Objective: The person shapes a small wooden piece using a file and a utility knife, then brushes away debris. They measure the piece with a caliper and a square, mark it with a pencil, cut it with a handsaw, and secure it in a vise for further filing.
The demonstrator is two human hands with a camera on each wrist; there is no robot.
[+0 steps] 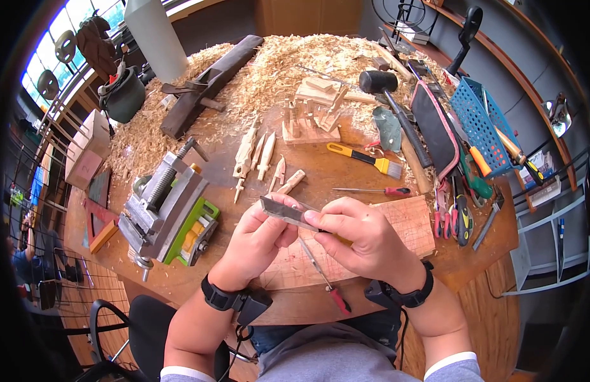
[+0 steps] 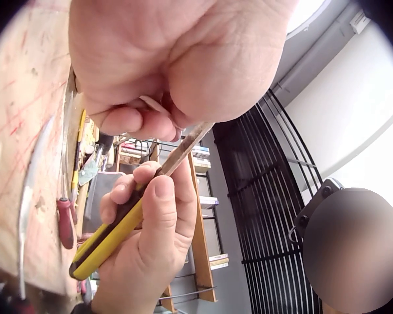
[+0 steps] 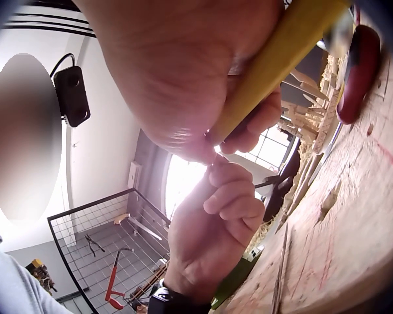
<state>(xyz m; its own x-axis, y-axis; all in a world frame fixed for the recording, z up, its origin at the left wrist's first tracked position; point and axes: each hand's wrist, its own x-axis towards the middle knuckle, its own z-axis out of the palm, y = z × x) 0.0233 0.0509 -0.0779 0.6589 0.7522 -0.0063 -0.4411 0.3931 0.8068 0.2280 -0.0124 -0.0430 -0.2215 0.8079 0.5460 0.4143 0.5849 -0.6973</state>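
Note:
My right hand (image 1: 365, 239) grips a yellow-and-black utility knife (image 2: 111, 242) by its handle. The knife's wide metal blade (image 1: 283, 212) is out and points left, across the fingers of my left hand (image 1: 260, 239). The left fingers and thumb are curled together and pinch a small pale wooden piece (image 2: 154, 103), mostly hidden inside them. In the right wrist view both hands meet at the fingertips, with the yellow handle angled above. Below them lies a flat wooden board (image 1: 403, 223) marked with red lines.
A red-handled tool (image 1: 336, 299) with a long thin shaft lies across the board. At left stands a metal vise (image 1: 158, 213). Carved wooden pieces (image 1: 247, 153), a yellow brush (image 1: 365, 159) and a screwdriver (image 1: 371, 190) lie beyond the hands. Shavings (image 1: 276, 63) cover the back; a blue basket (image 1: 483, 127) stands right.

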